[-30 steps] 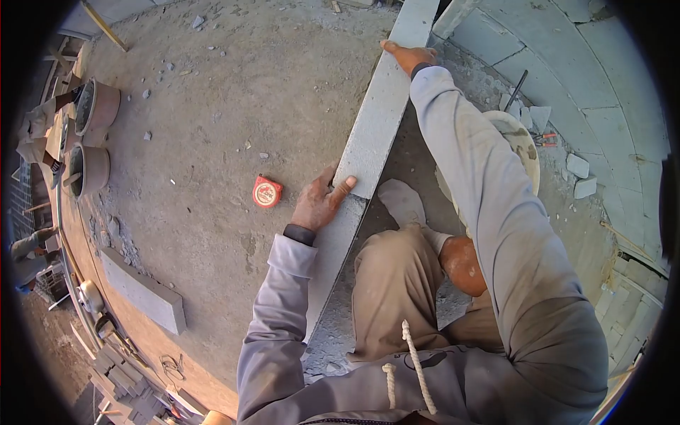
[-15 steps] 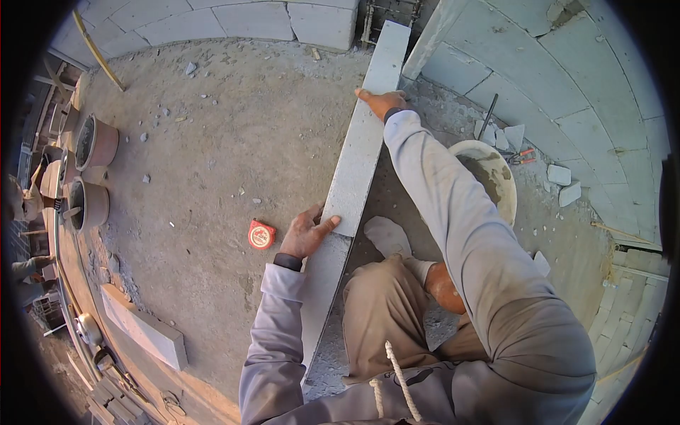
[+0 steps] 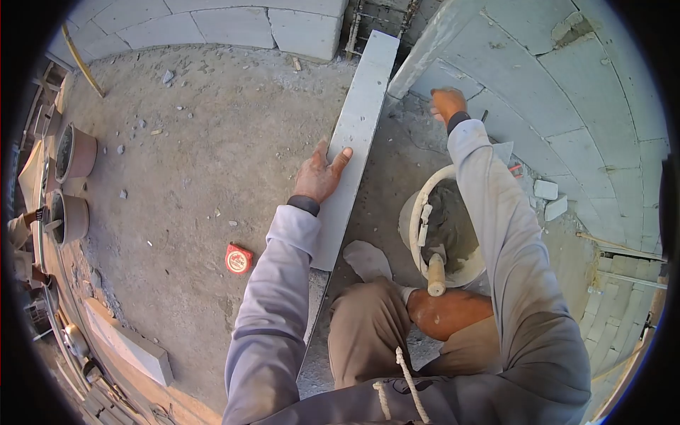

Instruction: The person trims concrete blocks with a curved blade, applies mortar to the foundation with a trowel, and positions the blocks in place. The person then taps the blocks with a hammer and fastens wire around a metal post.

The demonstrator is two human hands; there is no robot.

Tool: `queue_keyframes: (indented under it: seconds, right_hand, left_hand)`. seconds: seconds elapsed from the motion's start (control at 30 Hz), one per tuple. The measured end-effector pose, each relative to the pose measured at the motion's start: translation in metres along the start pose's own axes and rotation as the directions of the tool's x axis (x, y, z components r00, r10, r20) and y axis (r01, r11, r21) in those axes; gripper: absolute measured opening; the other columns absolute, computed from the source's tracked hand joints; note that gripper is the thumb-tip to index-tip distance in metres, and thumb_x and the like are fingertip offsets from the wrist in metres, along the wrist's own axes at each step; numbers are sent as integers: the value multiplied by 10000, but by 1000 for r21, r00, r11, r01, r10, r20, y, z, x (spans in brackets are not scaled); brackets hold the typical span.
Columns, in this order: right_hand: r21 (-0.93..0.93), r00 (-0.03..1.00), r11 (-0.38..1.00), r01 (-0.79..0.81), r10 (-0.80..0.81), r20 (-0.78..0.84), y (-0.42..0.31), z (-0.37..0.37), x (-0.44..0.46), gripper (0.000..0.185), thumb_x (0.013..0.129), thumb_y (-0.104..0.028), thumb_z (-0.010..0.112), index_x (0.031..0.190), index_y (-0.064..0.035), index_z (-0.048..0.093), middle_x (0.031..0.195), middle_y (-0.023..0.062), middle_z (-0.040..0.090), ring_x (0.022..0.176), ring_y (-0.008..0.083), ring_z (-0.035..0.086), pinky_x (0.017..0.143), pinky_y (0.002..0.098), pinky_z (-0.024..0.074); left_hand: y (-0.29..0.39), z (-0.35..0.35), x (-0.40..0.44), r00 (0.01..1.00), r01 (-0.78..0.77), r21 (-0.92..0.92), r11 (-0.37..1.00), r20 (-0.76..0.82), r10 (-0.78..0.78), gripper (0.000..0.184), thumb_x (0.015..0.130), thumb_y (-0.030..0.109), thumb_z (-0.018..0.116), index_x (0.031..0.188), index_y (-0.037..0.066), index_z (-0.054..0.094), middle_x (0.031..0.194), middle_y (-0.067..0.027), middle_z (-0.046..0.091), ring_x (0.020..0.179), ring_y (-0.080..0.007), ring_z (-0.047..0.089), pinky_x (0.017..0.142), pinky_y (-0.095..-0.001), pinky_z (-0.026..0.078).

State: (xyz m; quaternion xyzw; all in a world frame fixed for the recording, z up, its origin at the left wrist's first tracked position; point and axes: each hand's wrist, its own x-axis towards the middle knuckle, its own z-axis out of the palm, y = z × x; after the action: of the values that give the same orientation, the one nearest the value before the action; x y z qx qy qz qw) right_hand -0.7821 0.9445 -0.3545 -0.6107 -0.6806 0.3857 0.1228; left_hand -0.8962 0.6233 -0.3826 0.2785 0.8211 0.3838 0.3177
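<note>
My left hand (image 3: 320,173) grips a long white aerated concrete block (image 3: 365,88), its thumb on the top face and its fingers along the left side. This block lies in line with the blockwork running toward me. My right hand (image 3: 448,105) is off the block, raised near the wall at the right, with curled fingers; whatever they may hold is hidden. Below my right forearm stands a bucket (image 3: 407,219) of grey mortar, with a wooden-handled trowel (image 3: 435,276) in it.
A red tape measure (image 3: 239,259) lies on the concrete floor. Block walls (image 3: 559,92) rise at the back and right, with broken block pieces (image 3: 545,189) at the right wall's foot. Buckets (image 3: 76,152) and a loose block (image 3: 131,340) stand left. Another person's hand (image 3: 20,230) shows at far left.
My right hand has left the block's far end and moved right toward the wall. My left hand has slid farther up the block. More of the bucket and its trowel now shows.
</note>
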Motion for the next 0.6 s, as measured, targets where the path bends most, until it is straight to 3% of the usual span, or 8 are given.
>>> queue_keyframes:
  seconds: [0.03,0.1,0.2,0.3,0.4,0.5,0.6]
  right_hand:
    - [24,997,998,66,-65,-36,-6,-3,10,263,814,-257,615,893,-15,682,706,109,659,668,209,649,573,351,504]
    - [-33,950,950,310,-309,37,-18,0,36,331,811,-345,673,932,-37,681,776,91,679,685,194,650,623,359,545]
    - [138,922,937,322,-343,179,-32,20,72,397,806,-388,707,1028,-61,669,879,95,694,759,223,670,737,392,569]
    - [219,864,938,268,-334,376,-43,31,61,494,789,-433,743,1095,-57,647,992,122,694,892,270,678,825,459,552]
    - [79,810,970,228,-234,537,-46,43,71,580,780,-452,761,1154,-33,618,1085,151,677,998,317,656,873,508,528]
    - [50,781,956,290,-267,564,-48,36,54,592,770,-441,778,1141,-6,624,1094,174,672,1008,330,652,863,502,532]
    - [146,733,946,288,-316,602,-53,28,44,588,764,-428,786,1144,-6,631,1031,175,686,964,337,669,856,502,541]
  left_hand:
    - [2,0,9,1000,-19,27,999,4,19,832,881,608,561,1422,0,393,1232,-318,576,1172,-411,568,987,-430,446]
    - [5,1,26,998,-56,77,995,14,55,871,870,645,537,1463,39,336,1201,-304,598,1154,-429,571,986,-454,442]
    - [35,-3,27,996,-17,193,981,85,1,868,873,618,556,1483,60,291,1160,-294,621,1116,-421,598,960,-453,462]
    - [31,4,25,996,-84,159,984,20,82,869,861,580,609,1476,55,290,1139,-302,623,1078,-429,615,941,-444,472]
    - [36,5,24,999,-44,208,977,3,45,861,855,575,616,1474,68,299,1116,-304,630,1049,-425,629,923,-451,482]
    - [34,6,24,998,-66,211,975,6,66,851,858,573,614,1466,63,307,1107,-303,635,1030,-423,639,910,-446,492]
    - [34,7,24,996,-78,210,975,-19,84,836,857,562,621,1462,72,317,1095,-302,639,1014,-422,647,900,-445,500]
